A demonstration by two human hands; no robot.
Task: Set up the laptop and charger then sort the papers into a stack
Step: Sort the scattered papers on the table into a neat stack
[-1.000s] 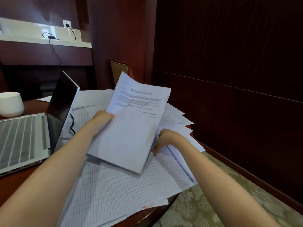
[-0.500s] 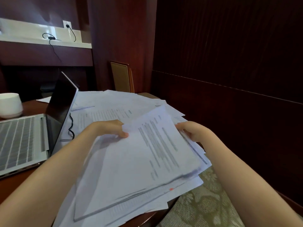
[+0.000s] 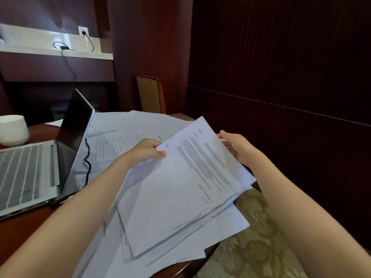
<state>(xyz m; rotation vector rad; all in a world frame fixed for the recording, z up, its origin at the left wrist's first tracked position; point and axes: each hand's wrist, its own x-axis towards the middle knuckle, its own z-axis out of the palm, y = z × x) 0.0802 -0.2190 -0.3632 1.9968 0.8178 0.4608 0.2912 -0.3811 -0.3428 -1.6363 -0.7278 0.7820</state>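
Note:
A bundle of white printed papers (image 3: pixel 180 197) is held between both hands above the table's right end. My left hand (image 3: pixel 143 152) pinches its upper left edge and my right hand (image 3: pixel 236 146) grips its upper right edge. More loose sheets (image 3: pixel 120 137) lie spread underneath and behind. The silver laptop (image 3: pixel 30 173) stands open at the left, its dark screen (image 3: pixel 72 137) turned edge-on to me. A black charger cable (image 3: pixel 87 159) runs down beside the screen, and a cable (image 3: pixel 68 61) hangs from the wall socket (image 3: pixel 83 31) on the shelf.
A white cup (image 3: pixel 12 129) stands behind the laptop at the far left. The dark wooden table (image 3: pixel 22 233) ends at the right above a patterned beige carpet (image 3: pixel 255 247). Dark wood panelling (image 3: pixel 281 77) fills the right side, and a chair back (image 3: pixel 150 95) stands behind the papers.
The left hand's sheets, upright a second ago, have been laid down onto others; both hands now grip the gathered bundle, which has lifted slightly and shifted right.

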